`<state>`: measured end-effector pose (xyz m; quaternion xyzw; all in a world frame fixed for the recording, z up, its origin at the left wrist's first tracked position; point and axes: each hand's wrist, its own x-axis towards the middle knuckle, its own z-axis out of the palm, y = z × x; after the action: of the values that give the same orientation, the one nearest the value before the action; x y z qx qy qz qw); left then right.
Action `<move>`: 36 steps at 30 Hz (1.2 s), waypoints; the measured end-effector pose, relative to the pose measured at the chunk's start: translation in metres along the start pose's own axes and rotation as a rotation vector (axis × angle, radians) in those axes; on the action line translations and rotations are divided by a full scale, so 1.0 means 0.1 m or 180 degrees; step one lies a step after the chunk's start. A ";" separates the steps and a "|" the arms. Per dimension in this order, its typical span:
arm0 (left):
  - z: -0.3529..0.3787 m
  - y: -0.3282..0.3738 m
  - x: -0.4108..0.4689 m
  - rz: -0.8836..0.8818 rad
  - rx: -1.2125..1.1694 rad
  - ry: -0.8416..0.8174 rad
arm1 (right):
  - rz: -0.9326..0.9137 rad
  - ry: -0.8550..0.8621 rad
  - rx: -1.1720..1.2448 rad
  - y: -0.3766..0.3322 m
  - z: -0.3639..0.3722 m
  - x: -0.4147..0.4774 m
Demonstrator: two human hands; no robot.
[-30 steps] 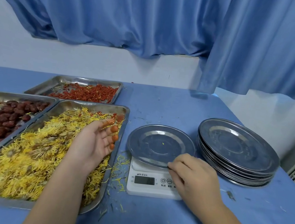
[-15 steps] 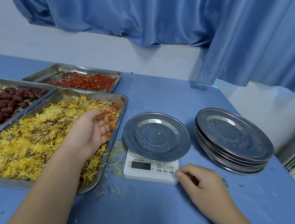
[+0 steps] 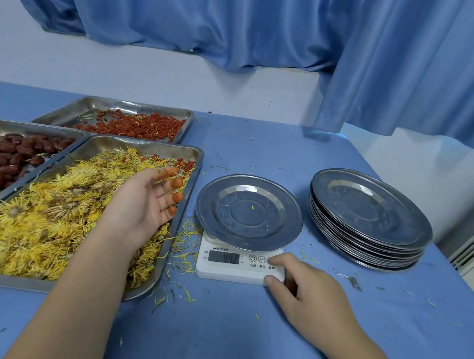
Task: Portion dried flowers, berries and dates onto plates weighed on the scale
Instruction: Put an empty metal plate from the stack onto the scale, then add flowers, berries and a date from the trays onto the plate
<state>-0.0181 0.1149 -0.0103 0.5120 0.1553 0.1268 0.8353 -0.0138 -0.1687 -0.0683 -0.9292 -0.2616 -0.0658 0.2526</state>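
A steel plate (image 3: pixel 249 210) sits on a white scale (image 3: pixel 232 263) whose display shows digits; only a tiny yellow petal lies on the plate. My right hand (image 3: pixel 308 293) is at the scale's right front corner, with a fingertip on the rightmost button and the thumb against the front edge. My left hand (image 3: pixel 146 201) rests palm-up and relaxed on the yellow dried flowers (image 3: pixel 49 211) in the near tray (image 3: pixel 140 289), holding nothing. Its fingertips are stained orange. Red dates (image 3: pixel 4 158) fill the left tray. Red berries (image 3: pixel 138 125) lie in the far tray.
A stack of several steel plates (image 3: pixel 370 221) stands to the right of the scale. Loose petals litter the blue table (image 3: pixel 226 340) around the scale. A blue curtain (image 3: pixel 248 18) hangs behind, and the table's right edge is close beyond the stack.
My right hand has moved from the table back up to the scale's right corner, a finger now on its button. The camera view has shifted slightly. My left hand stays on the flowers.
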 end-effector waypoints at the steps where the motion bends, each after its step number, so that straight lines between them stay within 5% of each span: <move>1: 0.00 0.00 0.00 0.0004 0.0001 -0.0003 | 0.0054 -0.0001 0.0031 -0.01 0.00 0.00; 11: 0.00 -0.01 0.01 0.0007 0.0036 0.0001 | 0.0337 -0.0019 0.0308 -0.07 0.03 0.00; 18: 0.01 -0.01 0.01 0.0056 0.0035 0.0026 | 0.0905 0.0691 0.0811 0.12 -0.06 0.08; 28: 0.07 -0.01 -0.05 0.0609 0.0317 -0.0125 | 0.0548 0.0183 0.0733 0.05 0.02 0.16; 36: -0.27 0.34 -0.12 0.1005 0.1170 -0.0139 | 0.0068 0.0659 0.0878 -0.07 -0.06 0.10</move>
<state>-0.0412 0.1478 0.0095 0.6759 0.0756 0.2143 0.7011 -0.0085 -0.1619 -0.0577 -0.8767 -0.2308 -0.1220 0.4041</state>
